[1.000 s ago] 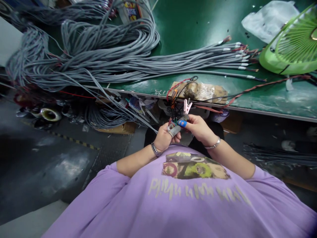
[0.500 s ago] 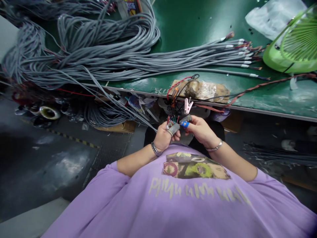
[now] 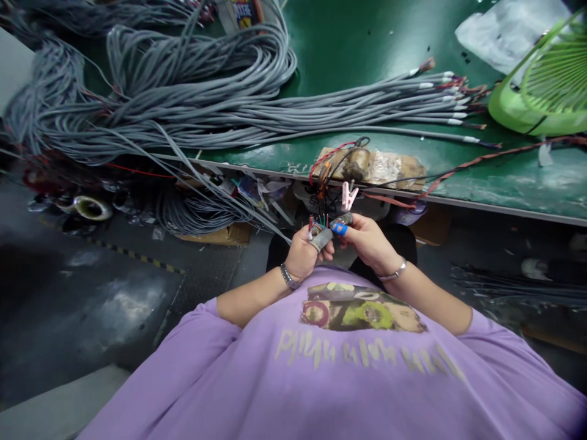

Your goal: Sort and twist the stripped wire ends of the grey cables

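Note:
My left hand [image 3: 302,252] is closed round the end of a grey cable [image 3: 278,232], its thumb wrapped in grey tape. Thin coloured wires [image 3: 323,221], red and green among them, fan upward from that grip. Close by on the right, my right hand [image 3: 373,244] pinches thumb and forefinger together at the wires. Blue tape covers its thumb and a dark grey wrap its forefinger; whatever lies between those fingertips is hidden. Just above the hands, a pink clip [image 3: 349,197] sits at the bench edge.
A thick bundle of grey cables [image 3: 257,113] lies across the green bench [image 3: 348,36]. Taped cardboard [image 3: 397,168] with black and red leads sits at the edge. A green fan [image 3: 518,110] and plastic bag [image 3: 499,33] are at right. Coiled cable [image 3: 197,214] is below the bench.
My right hand has shifted slightly left, toward my left hand, and the coloured wires have moved a little. My left hand stays almost in place, gripping the cable.

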Tool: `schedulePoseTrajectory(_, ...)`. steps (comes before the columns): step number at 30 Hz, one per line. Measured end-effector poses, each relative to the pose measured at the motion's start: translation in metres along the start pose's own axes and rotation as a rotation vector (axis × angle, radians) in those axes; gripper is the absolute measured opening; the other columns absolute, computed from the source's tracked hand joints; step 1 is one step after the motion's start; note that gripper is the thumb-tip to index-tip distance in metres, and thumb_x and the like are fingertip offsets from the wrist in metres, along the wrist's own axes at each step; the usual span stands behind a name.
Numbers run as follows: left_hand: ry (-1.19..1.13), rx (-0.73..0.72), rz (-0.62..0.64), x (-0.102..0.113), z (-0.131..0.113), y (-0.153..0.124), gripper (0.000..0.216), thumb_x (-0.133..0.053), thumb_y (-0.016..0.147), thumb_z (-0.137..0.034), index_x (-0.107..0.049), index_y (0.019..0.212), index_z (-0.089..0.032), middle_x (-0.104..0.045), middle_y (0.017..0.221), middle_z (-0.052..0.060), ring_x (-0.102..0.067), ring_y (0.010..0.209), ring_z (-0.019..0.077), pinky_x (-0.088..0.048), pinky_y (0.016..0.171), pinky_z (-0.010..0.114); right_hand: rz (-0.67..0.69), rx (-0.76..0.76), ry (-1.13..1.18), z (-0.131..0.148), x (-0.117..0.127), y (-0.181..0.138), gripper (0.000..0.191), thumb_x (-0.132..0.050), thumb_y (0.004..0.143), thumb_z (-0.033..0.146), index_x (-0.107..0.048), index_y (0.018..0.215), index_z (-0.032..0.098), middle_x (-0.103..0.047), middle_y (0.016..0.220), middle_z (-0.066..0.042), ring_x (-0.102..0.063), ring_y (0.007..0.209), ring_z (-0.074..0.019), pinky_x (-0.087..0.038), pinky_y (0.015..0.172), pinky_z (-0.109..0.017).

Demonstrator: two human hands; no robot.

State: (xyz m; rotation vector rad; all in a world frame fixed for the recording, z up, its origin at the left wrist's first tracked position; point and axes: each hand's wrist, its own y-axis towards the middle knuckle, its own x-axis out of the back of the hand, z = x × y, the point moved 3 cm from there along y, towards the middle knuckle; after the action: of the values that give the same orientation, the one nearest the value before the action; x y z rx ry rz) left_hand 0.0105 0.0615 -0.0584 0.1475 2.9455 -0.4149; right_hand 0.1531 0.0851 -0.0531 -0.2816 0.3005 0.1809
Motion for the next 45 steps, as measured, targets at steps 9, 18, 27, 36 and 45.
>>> schedulePoseTrajectory(9, -0.087, 0.017, -0.094, -0.003, -0.007, 0.000, 0.042, -0.072, 0.072, -0.054, -0.051, 0.074, -0.018, -0.060, 0.055, -0.005, -0.053, 0.039, 0.0064, -0.029, 0.035, 0.018, -0.036, 0.035, 0.006, -0.003, -0.005, -0.003, 0.041, -0.085, 0.061, 0.050, -0.060, 0.069, 0.018, -0.051, 0.056, 0.005, -0.043, 0.049, -0.0073, -0.039, 0.046, -0.022)
schedulePoseTrajectory(18, -0.140, 0.029, -0.131, -0.001, -0.008, 0.004, 0.041, -0.074, 0.068, -0.052, -0.052, 0.077, -0.018, -0.059, 0.053, -0.005, -0.052, 0.038, 0.0060, -0.027, 0.036, 0.017, -0.013, -0.032, -0.049, -0.007, -0.004, -0.006, 0.043, -0.087, 0.056, 0.049, -0.063, 0.070, 0.017, -0.055, 0.058, 0.004, -0.044, 0.050, -0.0080, -0.039, 0.046, -0.022)
schedulePoseTrajectory(27, -0.092, 0.034, -0.120, -0.002, -0.007, 0.002, 0.039, -0.072, 0.072, -0.052, -0.052, 0.077, -0.018, -0.059, 0.054, -0.006, -0.050, 0.038, 0.0051, -0.028, 0.037, 0.017, 0.032, -0.086, -0.009, -0.004, 0.007, -0.006, 0.046, -0.086, 0.059, 0.050, -0.065, 0.084, 0.017, -0.059, 0.068, 0.003, -0.050, 0.055, -0.0082, -0.046, 0.052, -0.023)
schedulePoseTrajectory(36, -0.082, 0.012, -0.132, -0.004, -0.009, 0.004, 0.039, -0.073, 0.071, -0.050, -0.051, 0.076, -0.019, -0.059, 0.054, -0.006, -0.050, 0.038, 0.0049, -0.028, 0.036, 0.017, -0.030, -0.046, 0.027, -0.007, 0.002, -0.005, 0.042, -0.088, 0.056, 0.046, -0.062, 0.070, 0.016, -0.053, 0.059, 0.005, -0.044, 0.051, -0.0068, -0.040, 0.049, -0.023)
schedulePoseTrajectory(45, -0.067, 0.021, -0.076, -0.004, -0.008, 0.003, 0.039, -0.072, 0.073, -0.051, -0.050, 0.073, -0.018, -0.058, 0.052, -0.006, -0.048, 0.036, 0.0051, -0.029, 0.035, 0.017, 0.004, -0.122, 0.108, -0.002, 0.013, -0.003, 0.042, -0.088, 0.056, 0.045, -0.066, 0.080, 0.018, -0.062, 0.073, 0.002, -0.054, 0.059, -0.0080, -0.052, 0.059, -0.025)
